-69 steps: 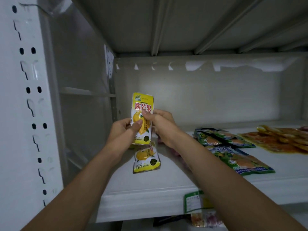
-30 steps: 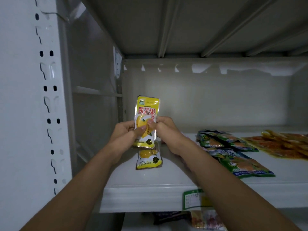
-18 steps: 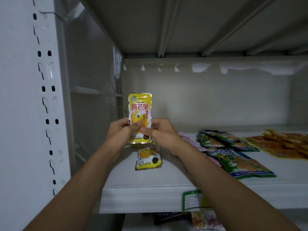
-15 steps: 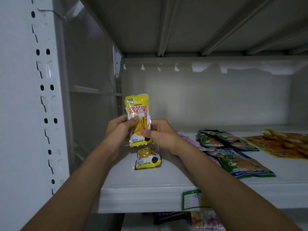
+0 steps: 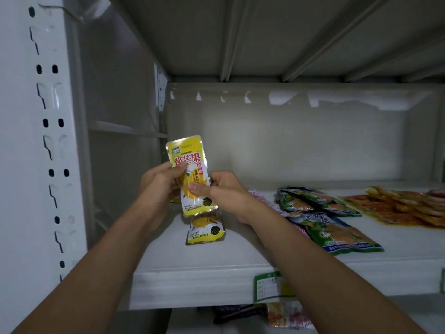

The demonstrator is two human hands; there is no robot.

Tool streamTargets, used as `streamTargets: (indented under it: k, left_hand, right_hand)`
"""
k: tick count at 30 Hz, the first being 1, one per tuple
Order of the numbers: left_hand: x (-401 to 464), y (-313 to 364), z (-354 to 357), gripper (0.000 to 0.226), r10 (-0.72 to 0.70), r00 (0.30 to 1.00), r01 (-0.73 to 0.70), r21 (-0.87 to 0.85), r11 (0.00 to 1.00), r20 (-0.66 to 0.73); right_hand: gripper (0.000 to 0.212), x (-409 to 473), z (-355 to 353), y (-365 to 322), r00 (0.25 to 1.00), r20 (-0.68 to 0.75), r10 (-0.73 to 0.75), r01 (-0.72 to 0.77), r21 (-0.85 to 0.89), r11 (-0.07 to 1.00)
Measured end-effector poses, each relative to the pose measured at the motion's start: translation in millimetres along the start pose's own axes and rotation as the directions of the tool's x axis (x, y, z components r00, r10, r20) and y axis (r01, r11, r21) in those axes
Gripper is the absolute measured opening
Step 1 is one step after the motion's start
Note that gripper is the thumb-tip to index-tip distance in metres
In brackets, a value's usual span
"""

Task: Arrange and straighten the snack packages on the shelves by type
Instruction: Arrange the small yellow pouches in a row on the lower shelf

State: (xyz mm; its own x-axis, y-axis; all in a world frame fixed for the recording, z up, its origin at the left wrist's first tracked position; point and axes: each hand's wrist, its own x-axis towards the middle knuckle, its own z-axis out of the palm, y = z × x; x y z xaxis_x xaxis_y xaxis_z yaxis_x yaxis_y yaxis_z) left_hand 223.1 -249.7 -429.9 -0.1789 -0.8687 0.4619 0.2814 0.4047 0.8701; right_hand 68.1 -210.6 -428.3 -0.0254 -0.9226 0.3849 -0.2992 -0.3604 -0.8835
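1. While the sorting is only partly done, both hands keep one yellow pouch (image 5: 190, 174) upright in the air above the left end of the shelf (image 5: 192, 283); it is not yet laid down.
2. Left hand (image 5: 159, 186) grips the pouch by its left edge, with the thumb on the front.
3. Right hand (image 5: 224, 191) pinches its right edge, thumb also on the front; the two hands are close together with the pouch between them.
4. Below the held one, a second yellow pouch (image 5: 206, 230) lies flat on the shelf, so I judge the yellow pile is started there.
5. Further right, pink packs (image 5: 262, 196) are half hidden behind the right arm; I cannot tell if they are straight.
6. Green packs (image 5: 337, 230) lie overlapped and slanted, so they probably need straightening.
7. Orange packs (image 5: 404, 208) lie spread at the far right.
8. Nothing blocks the place beside the yellow pile; only the post (image 5: 38, 141) is near on the left.
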Motion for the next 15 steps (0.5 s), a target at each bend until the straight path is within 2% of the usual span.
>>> streamTargets:
  k: [4,7,11,15]
  left_hand:
    - [-0.2,0.4,-2.4,0.018,0.002,1.0,-0.003,-0.025,1.0,-0.024]
    - [-2.7,0.3,-0.4,0.022,0.004,1.0,-0.004,-0.036,0.999,-0.021]
    - [-2.9,1.4,1.5,0.028,0.001,0.999,-0.001,-0.002,1.0,0.034]
    - [-4.1,-2.7,2.3,0.023,-0.083,0.989,0.071,0.095,0.993,0.123]
  right_hand:
    - [0.028,-1.1,0.0,-0.5,0.999,0.042,0.03,-0.029,-0.017,0.999]
    - [0.017,0.0,1.3,0.5,0.999,0.032,0.035,-0.034,-0.06,0.998]
    - [0.015,3.6,0.5,2.8,0.998,-0.067,0.016,-0.02,-0.066,0.998]
    - [0.017,6.0,-6.9,3.0,0.972,-0.232,-0.027,0.042,0.06,0.997]
